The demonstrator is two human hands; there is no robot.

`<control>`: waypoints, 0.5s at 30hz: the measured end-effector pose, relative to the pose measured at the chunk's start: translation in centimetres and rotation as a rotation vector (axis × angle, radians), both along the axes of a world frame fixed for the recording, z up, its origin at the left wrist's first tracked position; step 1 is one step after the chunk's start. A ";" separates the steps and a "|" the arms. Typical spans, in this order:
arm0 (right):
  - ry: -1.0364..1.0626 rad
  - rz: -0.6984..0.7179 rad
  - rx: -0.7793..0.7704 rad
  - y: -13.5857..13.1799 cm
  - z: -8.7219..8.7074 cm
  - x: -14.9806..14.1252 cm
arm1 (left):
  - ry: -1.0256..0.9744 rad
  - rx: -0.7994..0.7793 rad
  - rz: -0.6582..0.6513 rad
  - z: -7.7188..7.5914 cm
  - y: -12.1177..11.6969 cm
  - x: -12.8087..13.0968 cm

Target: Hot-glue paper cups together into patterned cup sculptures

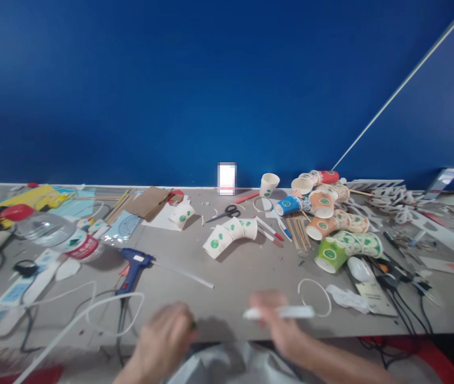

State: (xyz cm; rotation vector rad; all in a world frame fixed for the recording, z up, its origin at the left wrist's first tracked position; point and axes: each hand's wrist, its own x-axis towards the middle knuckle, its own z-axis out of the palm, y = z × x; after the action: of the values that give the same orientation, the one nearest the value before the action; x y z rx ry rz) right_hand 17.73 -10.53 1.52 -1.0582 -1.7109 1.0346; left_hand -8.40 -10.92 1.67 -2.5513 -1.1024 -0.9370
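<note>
My right hand (272, 314), blurred by motion, is closed around a white marker pen (301, 311) held level above the table's front edge. My left hand (168, 330) is curled shut to the left of it, and a small dark green bit shows at its fingertips, too blurred to name. Beyond the hands lies a curved piece made of white paper cups (230, 234) with green prints, joined end to end. A blue hot glue gun (134, 266) with a clear glue stick rests ahead of my left hand. A white ring-shaped strip (315, 297) lies right of the pen.
More joined cups, including a green one (331, 255) and a blue one (288, 205), pile up at the right near wooden sticks (301, 232). Scissors (227, 213) lie mid-table. At left are a plastic bottle (61, 234), cardboard (146, 202) and a looping white cable (86, 309).
</note>
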 end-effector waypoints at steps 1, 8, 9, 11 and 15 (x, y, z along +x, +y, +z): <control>0.022 -0.107 -0.016 0.2 -0.2 1.3 | -0.015 -0.005 0.137 -0.1 0.1 -0.7; -0.076 -0.222 -0.085 1.1 -1.1 3.2 | -0.042 -0.205 0.020 -0.3 1.4 1.0; -0.071 -0.225 -0.090 1.2 -1.1 2.8 | -0.062 -0.200 0.041 -0.2 2.0 1.5; -0.053 -0.247 -0.100 1.7 -1.0 2.1 | -0.072 -0.214 0.113 0.0 3.5 2.4; 0.029 -0.268 -0.090 3.7 -0.5 1.6 | -0.157 -0.325 0.155 0.8 7.2 3.8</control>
State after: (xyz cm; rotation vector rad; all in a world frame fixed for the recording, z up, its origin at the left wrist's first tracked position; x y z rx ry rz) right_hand 19.36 -6.87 1.02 -1.2846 -1.4629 0.9552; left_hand -4.60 -3.70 2.50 -2.6210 -1.5902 -1.0043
